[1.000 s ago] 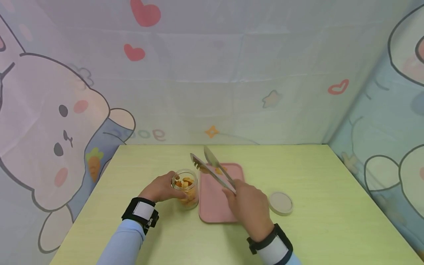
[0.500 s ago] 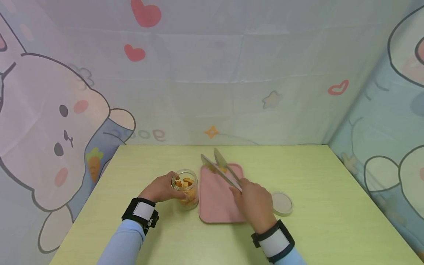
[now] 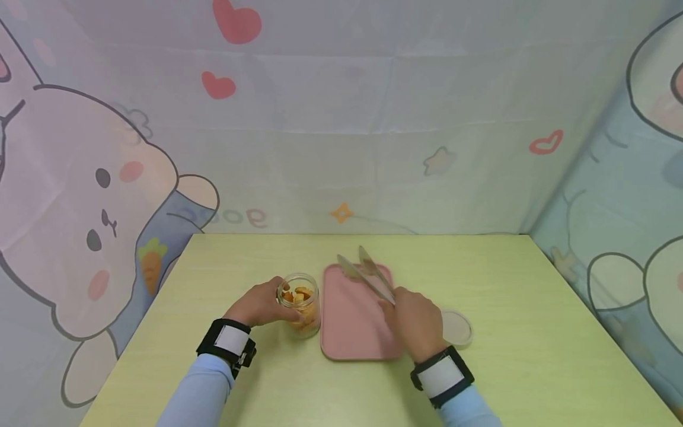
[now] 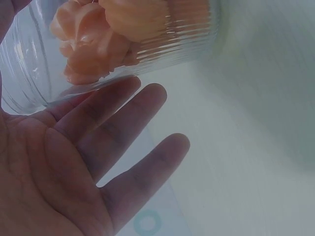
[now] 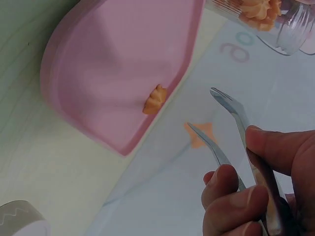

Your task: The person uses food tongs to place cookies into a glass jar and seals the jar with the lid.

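Note:
In the head view, my left hand (image 3: 258,303) grips a clear glass jar (image 3: 305,323) with no lid on it. Golden, ridged cookies (image 4: 93,44) fill part of the jar; three of the fingers lie fairly straight along its side in the left wrist view. Metal tongs (image 3: 377,283) are held by my right hand (image 3: 418,325), over the far part of a pink tray (image 3: 352,332). Their tips stand apart with nothing between them. One cookie (image 5: 155,100) lies on the tray near its rim in the right wrist view; the tongs overlap that area in the head view.
A round pale lid (image 3: 459,328) lies right of the tray, partly behind my right hand. The light wooden table (image 3: 533,332) meets a cartoon-printed cloth backdrop (image 3: 373,148) at its far edge.
My right hand and the tongs have moved to the right and slightly nearer me, covering more of the lid. My left hand and the jar have stayed still.

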`<action>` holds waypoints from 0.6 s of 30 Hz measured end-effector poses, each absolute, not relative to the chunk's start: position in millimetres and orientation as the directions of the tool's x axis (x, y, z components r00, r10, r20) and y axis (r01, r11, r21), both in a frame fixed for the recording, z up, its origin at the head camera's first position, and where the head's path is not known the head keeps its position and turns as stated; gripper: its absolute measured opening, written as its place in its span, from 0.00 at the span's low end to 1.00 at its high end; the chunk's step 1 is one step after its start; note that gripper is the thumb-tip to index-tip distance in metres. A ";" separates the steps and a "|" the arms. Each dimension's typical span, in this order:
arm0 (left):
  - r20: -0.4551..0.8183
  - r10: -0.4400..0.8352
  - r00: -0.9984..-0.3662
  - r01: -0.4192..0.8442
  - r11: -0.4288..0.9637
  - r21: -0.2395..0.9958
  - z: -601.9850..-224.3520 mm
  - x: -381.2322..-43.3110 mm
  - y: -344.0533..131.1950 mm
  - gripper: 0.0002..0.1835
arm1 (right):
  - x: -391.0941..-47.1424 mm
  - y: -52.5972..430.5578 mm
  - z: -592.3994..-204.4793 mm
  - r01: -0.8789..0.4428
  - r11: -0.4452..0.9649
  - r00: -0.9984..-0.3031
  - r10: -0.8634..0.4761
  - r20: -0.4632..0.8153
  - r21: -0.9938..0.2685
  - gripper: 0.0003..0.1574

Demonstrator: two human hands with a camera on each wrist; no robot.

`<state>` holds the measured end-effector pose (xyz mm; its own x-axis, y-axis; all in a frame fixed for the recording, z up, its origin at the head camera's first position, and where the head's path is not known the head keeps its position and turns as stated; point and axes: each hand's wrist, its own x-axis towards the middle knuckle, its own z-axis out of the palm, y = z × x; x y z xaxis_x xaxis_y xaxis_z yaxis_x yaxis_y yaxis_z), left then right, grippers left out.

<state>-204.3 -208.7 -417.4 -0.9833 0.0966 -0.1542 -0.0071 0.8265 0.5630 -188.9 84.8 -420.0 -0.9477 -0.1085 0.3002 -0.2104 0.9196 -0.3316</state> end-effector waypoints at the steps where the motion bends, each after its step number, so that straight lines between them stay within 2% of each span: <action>1: -0.154 0.097 -0.983 -0.006 0.826 0.563 -417.1 -204.1 -208.7 0.46 | -190.0 85.3 -420.7 -0.211 0.920 -0.948 -0.110 0.298 -0.331 0.21; 8: -0.148 0.102 -0.984 0.001 0.828 0.561 -415.9 -202.4 -209.1 0.44 | -199.6 87.3 -425.6 -0.183 0.924 -0.963 -0.100 0.250 -0.335 0.22; 18: -0.159 0.110 -0.981 0.001 0.826 0.564 -414.3 -200.8 -209.0 0.48 | -215.0 83.2 -434.2 -0.157 0.943 -0.976 -0.102 0.192 -0.295 0.23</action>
